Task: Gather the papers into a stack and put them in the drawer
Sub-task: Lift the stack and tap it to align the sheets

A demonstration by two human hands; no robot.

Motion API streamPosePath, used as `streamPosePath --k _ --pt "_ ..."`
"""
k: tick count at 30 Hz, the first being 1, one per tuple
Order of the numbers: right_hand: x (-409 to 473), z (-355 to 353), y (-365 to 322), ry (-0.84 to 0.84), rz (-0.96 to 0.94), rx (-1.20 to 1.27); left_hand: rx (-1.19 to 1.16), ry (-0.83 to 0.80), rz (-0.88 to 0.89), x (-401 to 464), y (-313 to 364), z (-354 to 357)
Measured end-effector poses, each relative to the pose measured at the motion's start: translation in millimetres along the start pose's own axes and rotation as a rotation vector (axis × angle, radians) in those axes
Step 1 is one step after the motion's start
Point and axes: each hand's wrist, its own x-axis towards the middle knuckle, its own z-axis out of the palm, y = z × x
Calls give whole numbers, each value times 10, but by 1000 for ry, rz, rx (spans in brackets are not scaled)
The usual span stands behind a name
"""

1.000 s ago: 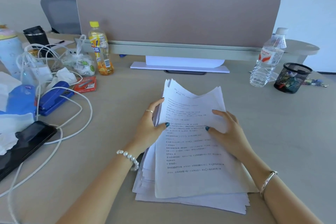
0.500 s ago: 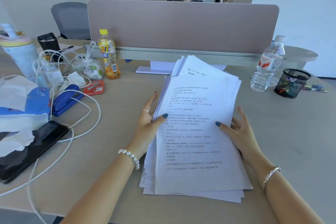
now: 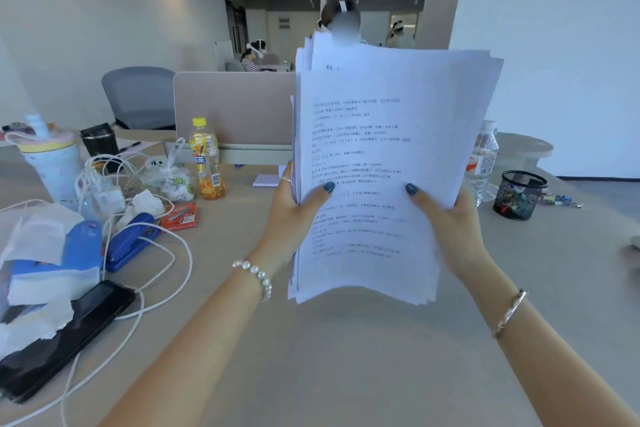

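A thick stack of printed white papers (image 3: pixel 377 149) stands nearly upright in the air above the desk (image 3: pixel 346 357), its bottom edge just off the surface. My left hand (image 3: pixel 294 215) grips its left edge, thumb on the front sheet. My right hand (image 3: pixel 446 222) grips the right edge the same way. The sheets are unevenly aligned, with several tops sticking up behind the front page. No drawer is in view.
Left of the stack lie a black phone (image 3: pixel 65 333), white cables (image 3: pixel 156 270), a blue stapler (image 3: pixel 131 243), tissues, an orange drink bottle (image 3: pixel 206 159) and a tumbler (image 3: pixel 55 163). At the right stand a water bottle (image 3: pixel 483 163) and a mesh pen cup (image 3: pixel 519 194). A divider panel (image 3: pixel 235 107) backs the desk.
Both hands have lifted the paper stack from flat on the desk to nearly upright in the air. The view has tilted upward.
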Motion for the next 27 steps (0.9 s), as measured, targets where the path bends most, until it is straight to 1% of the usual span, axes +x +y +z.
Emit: streamPosePath --k 2,4,8,10,12,15,17,19,21,23,27 --pt "15 51 -156 -41 -41 16 -7 -4 48 45 121 54" --pt "-32 76 -152 -65 -19 -5 -7 -16 22 16 96 66" --pt "-322 47 344 -25 188 -96 63 -50 -207 -274 -363 -42" --pt "-485 53 545 11 266 -102 80 -14 -254 -424 -561 -85" --pt "-543 85 554 34 266 -98 50 48 -268 -459 -575 -107" --pt "-455 114 387 51 176 -121 22 96 -249 -382 -428 -117" --pt "-419 129 284 34 128 -136 -42 111 -220 -363 -355 -104" --pt "-462 111 323 -8 181 -133 -81 108 -233 -419 -384 -83" --pt "-570 72 459 -51 296 -131 -65 94 -291 -534 -488 -68" --pt "-661 49 565 -55 354 -126 -32 84 -332 -624 -589 -64" --pt "-644 71 509 -17 308 -115 -6 103 -337 -628 -637 -68"
